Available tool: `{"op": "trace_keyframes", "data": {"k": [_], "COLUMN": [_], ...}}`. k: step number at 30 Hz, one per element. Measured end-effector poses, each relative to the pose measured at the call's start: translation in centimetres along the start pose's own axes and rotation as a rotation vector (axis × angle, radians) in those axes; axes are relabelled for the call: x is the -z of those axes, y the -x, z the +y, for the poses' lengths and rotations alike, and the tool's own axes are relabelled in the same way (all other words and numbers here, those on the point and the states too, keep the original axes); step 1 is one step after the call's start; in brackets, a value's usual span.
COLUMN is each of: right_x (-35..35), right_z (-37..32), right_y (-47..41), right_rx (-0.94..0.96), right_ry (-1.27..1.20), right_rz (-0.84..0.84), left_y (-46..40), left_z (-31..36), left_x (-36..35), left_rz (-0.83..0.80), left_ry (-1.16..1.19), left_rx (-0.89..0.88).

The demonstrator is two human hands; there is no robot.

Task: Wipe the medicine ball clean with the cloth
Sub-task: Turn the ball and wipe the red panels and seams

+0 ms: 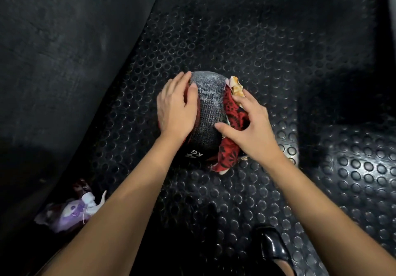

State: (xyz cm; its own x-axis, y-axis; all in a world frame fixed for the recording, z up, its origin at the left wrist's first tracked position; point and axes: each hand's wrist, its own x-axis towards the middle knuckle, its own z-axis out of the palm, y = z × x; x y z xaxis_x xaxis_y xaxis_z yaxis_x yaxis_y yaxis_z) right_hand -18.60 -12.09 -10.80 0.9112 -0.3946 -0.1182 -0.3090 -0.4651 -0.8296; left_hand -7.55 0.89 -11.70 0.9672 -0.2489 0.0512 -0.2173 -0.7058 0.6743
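Here the medicine ball (205,112) sits on the studded rubber floor (267,57), and the wiping step is under way. The left hand (175,108) lies flat against the ball's left side, fingers straight, steadying it. The right hand (250,125) presses the red patterned cloth (232,112) against the ball's right side, its fingers spread and bent over the bunched fabric, thumb reaching onto the ball's grey top. The cloth hangs down beside the ball to the floor. How much of the surface is already clean is hard to judge in this dim light. The next move likely calls for sweeping the cloth across the textured top while the left hand stops the ball from rolling, then turning it to reach the underside. No containers are in view; a purple soft toy (68,213) lies on the floor at lower left.
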Motion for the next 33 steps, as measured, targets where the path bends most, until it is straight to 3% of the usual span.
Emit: {"op": "trace_keyframes", "data": {"k": [5, 10, 17, 22, 28, 33], "right_x": [-0.6, -1.2, -2.8, -2.0, -2.6, -1.6], "right_z": [-0.4, -1.7, -0.2, -2.1, -0.8, -1.4], "right_y": [0.9, 2.9, 4.8, 1.4, 4.3, 2.0], "right_rx": [-0.027, 0.314, 0.387, 0.362, 0.397, 0.231], "right_ry": [-0.149, 0.454, 0.724, 0.741, 0.739, 0.624], "right_rz": [0.231, 0.208, 0.088, 0.169, 0.081, 0.195], "left_y": [0.5, 0.5, 0.2, 1.1, 0.8, 1.2], "left_z": [0.4, 0.1, 0.5, 0.4, 0.5, 0.7], "left_x": [-0.3, -0.3, -0.1, -0.1, 0.1, -0.5], "left_rz": [0.041, 0.054, 0.069, 0.092, 0.106, 0.117], "left_ry": [-0.011, -0.012, 0.051, 0.070, 0.094, 0.068], "left_rx": [0.017, 0.021, 0.092, 0.105, 0.125, 0.136]}}
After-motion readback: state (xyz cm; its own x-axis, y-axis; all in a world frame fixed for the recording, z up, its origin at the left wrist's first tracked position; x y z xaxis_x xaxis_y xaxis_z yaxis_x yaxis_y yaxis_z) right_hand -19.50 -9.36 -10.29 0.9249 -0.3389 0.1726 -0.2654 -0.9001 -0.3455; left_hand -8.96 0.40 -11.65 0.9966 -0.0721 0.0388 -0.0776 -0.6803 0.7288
